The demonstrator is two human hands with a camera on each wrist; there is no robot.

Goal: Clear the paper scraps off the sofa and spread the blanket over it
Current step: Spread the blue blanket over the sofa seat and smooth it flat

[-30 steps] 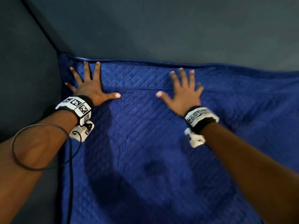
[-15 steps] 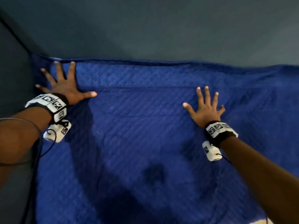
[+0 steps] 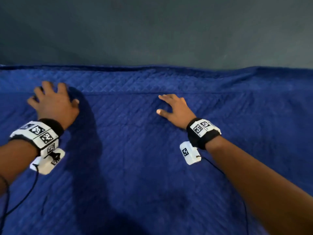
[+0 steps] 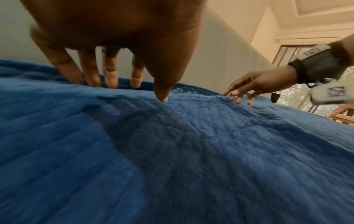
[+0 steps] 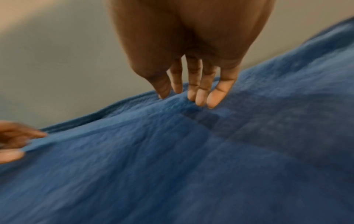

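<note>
A blue quilted blanket lies spread over the sofa seat, its far hem running along the foot of the grey backrest. My left hand is at the left, fingers spread and straight, tips touching the blanket near the hem. My right hand is at the middle, fingers straight and angled down, tips on the cloth. The left wrist view has my left fingertips on the blanket, and the right wrist view has my right fingertips on the blanket. No paper scraps show.
The grey backrest rises just beyond the hem. The blanket has low wrinkles at the far right. A cable hangs from my left wrist. A window and wooden furniture show in the left wrist view at right.
The view has shifted right, so the sofa's left corner is out of sight. Both hands slid right along the blanket and went from flat palms to raised palms with fingertips down.
</note>
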